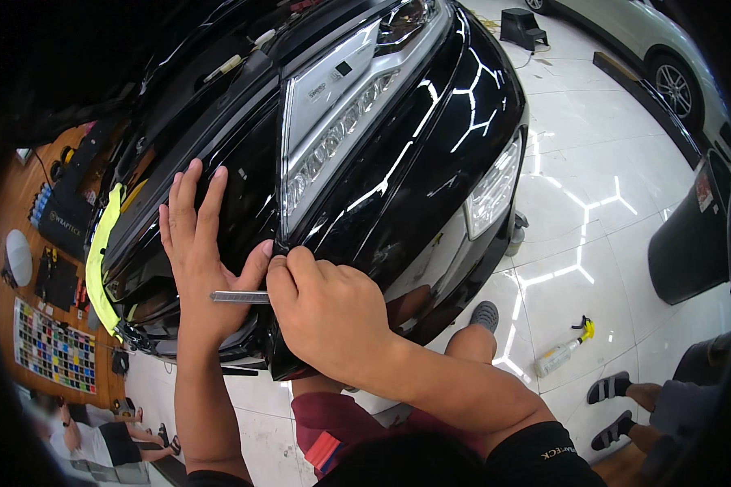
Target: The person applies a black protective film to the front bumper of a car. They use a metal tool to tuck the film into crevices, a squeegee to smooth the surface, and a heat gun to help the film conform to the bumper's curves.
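Observation:
My left hand (203, 243) lies with its fingers stretched out on the glossy black front panel (244, 191) of a car. Its thumb points toward the lower corner of the headlight (333, 122). My right hand (329, 304) is closed around a slim silver snap-off knife (240, 297), whose one end sticks out to the left, over my left wrist. The knuckles of this hand are right by the headlight's lower tip, close to the left thumb. The knife's other end is hidden behind my fingers.
A yellow-green strip (101, 260) runs along the car's left edge. On the white tiled floor at right are a spray bottle (562, 355) with a yellow head and a dark bin (690, 235). A person's sandalled feet (613, 410) are at lower right; another person (97, 434) is lower left.

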The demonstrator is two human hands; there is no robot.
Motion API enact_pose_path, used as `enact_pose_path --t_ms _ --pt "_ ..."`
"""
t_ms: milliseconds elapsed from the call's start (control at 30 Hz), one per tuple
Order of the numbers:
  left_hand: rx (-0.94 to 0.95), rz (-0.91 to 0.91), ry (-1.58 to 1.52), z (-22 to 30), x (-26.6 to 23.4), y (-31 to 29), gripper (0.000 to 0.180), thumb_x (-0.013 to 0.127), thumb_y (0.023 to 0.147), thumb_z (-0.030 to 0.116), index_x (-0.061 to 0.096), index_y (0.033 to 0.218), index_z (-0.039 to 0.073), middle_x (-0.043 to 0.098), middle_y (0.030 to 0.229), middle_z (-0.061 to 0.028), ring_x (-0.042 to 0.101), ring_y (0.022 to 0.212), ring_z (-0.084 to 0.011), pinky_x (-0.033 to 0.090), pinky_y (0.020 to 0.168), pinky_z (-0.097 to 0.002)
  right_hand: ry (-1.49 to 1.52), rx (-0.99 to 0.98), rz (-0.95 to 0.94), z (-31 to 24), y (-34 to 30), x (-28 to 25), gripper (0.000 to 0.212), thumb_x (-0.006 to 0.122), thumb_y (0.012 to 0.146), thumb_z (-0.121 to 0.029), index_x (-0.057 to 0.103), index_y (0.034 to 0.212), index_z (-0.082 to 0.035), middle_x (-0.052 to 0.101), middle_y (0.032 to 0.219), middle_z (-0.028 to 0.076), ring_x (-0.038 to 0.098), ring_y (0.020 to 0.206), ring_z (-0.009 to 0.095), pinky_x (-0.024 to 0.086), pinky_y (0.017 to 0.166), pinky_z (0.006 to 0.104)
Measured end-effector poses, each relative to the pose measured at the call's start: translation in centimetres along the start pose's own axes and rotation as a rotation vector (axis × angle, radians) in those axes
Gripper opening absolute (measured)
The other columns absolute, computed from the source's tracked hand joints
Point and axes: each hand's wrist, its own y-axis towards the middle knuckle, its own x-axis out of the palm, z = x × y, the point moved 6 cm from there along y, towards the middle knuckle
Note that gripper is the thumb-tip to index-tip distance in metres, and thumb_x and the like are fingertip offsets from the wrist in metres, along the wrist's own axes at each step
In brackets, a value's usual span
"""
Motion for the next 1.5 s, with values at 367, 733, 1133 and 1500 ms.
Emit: enact_pose_path --t_ms 367,733,1133,1500 --pt "-0.039 0.004 -0.037 -0.1 0.2 0.3 0.082 0.074 0.076 0.038 0.047 0.148 0.011 0.036 0.156 -0.0178 0.030 0.147 -0.0359 0.013 0.121 -0.0533 0.105 -0.019 0.024 0.6 -0.2 -0.2 0.022 0.065 0.080 -0.013 0.064 0.094 0.004 0.055 0.079 0.009 0.057 0.060 0.016 0.047 0.051 0.0265" --pt "-0.056 0.032 0.014 1.1 0.4 0.2 0.084 0.076 0.071 0.028 0.044 0.147 0.010 0.035 0.155 -0.0182 0.030 0.146 -0.0380 0.016 0.119 -0.0576 0.183 0.206 -0.139 4.6 1.6 -1.7 0.015 0.064 0.088 -0.018 0.060 0.088 -0.003 0.059 0.083 0.011 0.069 0.065 0.027 0.056 0.055 0.0371" --pt "0.020 -0.005 -0.081 -0.5 -0.6 -0.3 0.080 0.075 0.076 0.026 0.043 0.149 0.015 0.031 0.158 -0.0141 0.024 0.149 -0.0362 0.013 0.120 -0.0571 0.212 0.387 -0.265 5.9 3.9 -1.8 0.023 0.063 0.089 -0.020 0.068 0.091 0.002 0.067 0.087 0.020 0.067 0.083 0.040 0.053 0.079 0.0479" --pt "-0.035 0.199 -0.015 0.3 0.1 0.1 0.073 0.078 0.073 0.034 0.051 0.138 0.015 0.044 0.144 -0.0127 0.037 0.139 -0.0324 0.021 0.116 -0.0518 0.143 0.461 -0.208 5.8 4.5 -1.6 0.028 0.067 0.089 -0.024 0.069 0.094 0.004 0.064 0.071 0.021 0.062 0.065 0.034 0.048 0.066 0.0387"
